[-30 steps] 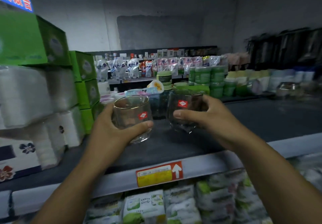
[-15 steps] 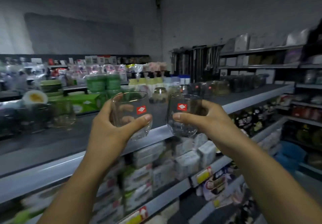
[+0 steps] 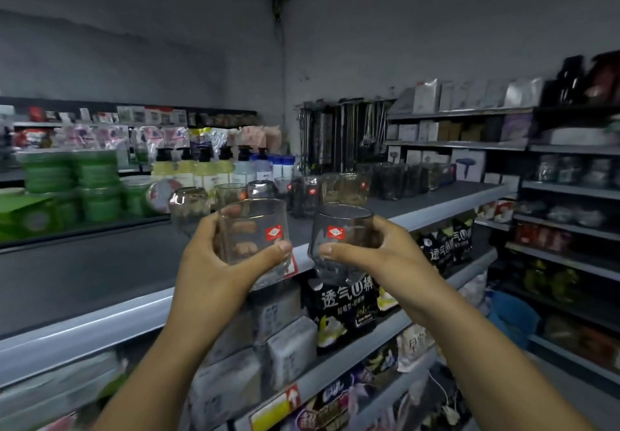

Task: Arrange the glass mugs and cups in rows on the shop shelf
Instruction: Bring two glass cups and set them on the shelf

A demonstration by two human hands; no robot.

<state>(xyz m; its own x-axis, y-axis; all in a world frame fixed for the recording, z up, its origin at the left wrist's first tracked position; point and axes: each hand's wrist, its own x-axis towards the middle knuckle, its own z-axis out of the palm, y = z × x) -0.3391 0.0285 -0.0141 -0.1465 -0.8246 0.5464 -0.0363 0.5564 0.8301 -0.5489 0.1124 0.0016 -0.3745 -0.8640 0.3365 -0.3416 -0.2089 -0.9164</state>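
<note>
Mid-carry: left hand [image 3: 214, 273] wraps its grip round a clear cup [image 3: 251, 229], right hand [image 3: 379, 256] grasps a smoky cup [image 3: 342, 239], both aloft before the shelf [image 3: 100, 273] edge. Next, I'd judge: reach in and set them beside the standing glasses [image 3: 335, 189], rows straight.

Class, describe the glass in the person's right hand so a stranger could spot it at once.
Find the long grey shelf. Before its front edge two hands each hold a red-stickered glass. Yours is the smoke-tinted glass in the right hand, darker than the clear glass in the left hand.
</note>
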